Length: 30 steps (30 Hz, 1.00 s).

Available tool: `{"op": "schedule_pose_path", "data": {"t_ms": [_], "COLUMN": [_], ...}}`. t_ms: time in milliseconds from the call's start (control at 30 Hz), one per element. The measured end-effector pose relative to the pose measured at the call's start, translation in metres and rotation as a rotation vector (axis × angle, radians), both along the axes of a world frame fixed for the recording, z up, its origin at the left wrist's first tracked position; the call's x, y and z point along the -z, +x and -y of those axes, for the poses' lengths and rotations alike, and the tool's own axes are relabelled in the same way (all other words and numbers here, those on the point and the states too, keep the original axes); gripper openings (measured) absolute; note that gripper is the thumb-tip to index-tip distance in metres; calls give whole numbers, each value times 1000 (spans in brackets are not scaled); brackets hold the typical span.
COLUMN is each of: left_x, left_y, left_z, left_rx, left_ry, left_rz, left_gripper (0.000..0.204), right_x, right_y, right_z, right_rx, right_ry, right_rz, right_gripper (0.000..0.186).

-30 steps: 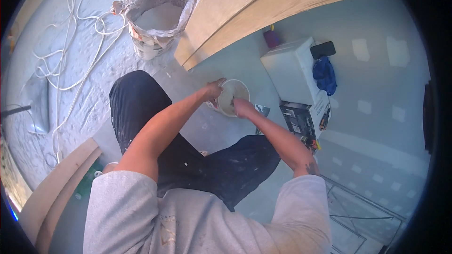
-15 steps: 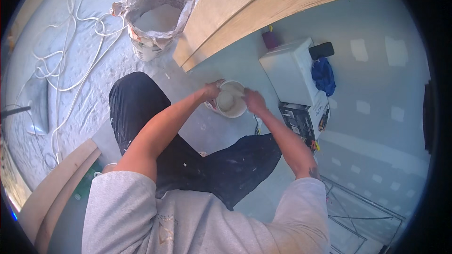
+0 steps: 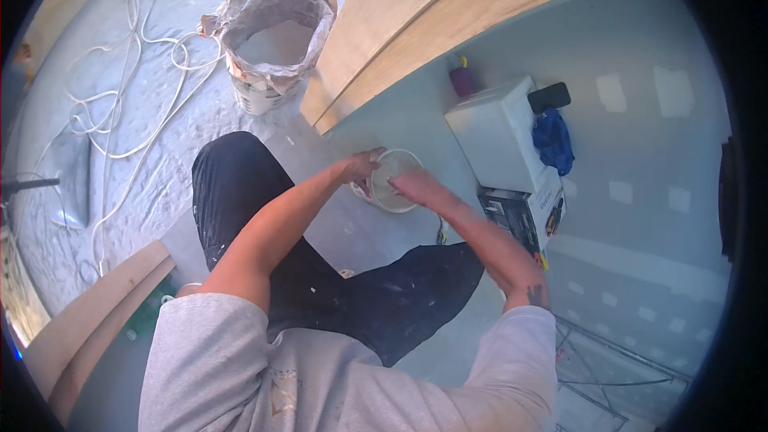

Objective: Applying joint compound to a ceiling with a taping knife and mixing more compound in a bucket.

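A small white bucket [image 3: 404,162] with pale, wet-looking material inside stands on the floor just beyond my knees. On its left rim my left hand [image 3: 362,168] is closed, thumb and fingers gripping the edge. My right hand [image 3: 414,187] is curled over the right side of the opening, its fingertips down inside. Whatever it holds is hidden behind the fingers and the rim. Farther off to the left, an open paper sack [image 3: 320,20] of pale powder [image 3: 280,42] sits in a larger bucket [image 3: 260,98].
Wooden boards [image 3: 400,20] slant in above the bucket. At right stand a white box [image 3: 488,136], a printed carton [image 3: 512,214], a blue cloth [image 3: 552,142] and a purple container [image 3: 462,82] near the patched wall [image 3: 632,232]. White cord [image 3: 132,144] loops across the left floor.
My right hand has moved left and slightly down, from the bucket's right rim to over its opening. My left hand keeps its grip. The whole view has shifted slightly.
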State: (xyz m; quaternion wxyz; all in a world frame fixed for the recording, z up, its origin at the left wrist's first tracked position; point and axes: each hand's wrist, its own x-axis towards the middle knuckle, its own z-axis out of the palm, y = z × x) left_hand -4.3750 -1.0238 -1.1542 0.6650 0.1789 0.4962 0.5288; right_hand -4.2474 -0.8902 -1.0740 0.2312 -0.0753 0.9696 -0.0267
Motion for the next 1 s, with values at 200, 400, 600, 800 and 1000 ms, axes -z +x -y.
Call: {"op": "schedule_pose_path", "data": {"t_ms": [200,400,600,800,1000], "left_x": [-7,-11,4,64,22], "left_y": [-11,-17,-25,-32,-19], "left_z": [13,33,39,47,32], "left_rx": [64,5,32,-93,0], "left_ry": [89,-47,-38,409,18], "left_rz": [30,-31,21,-595,-2], "left_gripper": [55,55,56,54,53], "right_x": [-24,7,-16,34,14], "right_y": [-41,9,-53,-11,-14], "right_z": [-19,10,13,22,-3], "right_rx": [-188,230,257,295,471], "right_ry": [175,286,104,285,-38], "right_rz": [-65,170,133,59,378], "right_gripper": [18,15,19,22,25]}}
